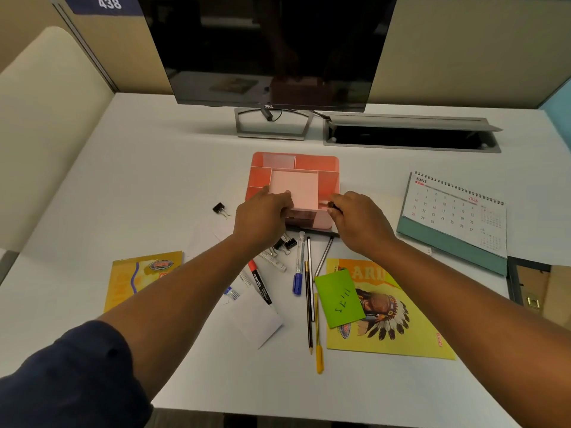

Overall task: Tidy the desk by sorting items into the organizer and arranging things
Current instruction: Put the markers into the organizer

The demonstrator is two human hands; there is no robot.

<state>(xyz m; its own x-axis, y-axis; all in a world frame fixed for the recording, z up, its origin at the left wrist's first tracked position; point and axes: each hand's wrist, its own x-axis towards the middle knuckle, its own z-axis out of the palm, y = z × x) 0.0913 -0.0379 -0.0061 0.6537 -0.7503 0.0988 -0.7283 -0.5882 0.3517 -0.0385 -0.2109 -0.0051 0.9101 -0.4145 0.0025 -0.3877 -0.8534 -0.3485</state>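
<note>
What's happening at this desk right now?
A person is tidying up. Both hands are at the front of the pink organizer: the left hand rests on its edge, while the right hand pinches a small dark item at its right side. Markers, pencils, binder clips, a green note and two booklets lie loose on the desk, not yet sorted. A calendar stands on the right.

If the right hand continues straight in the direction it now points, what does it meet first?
Probably the pink organizer: the right hand points forward-left at its near right corner, holding something small and dark. Whether it already touches is unclear.
</note>
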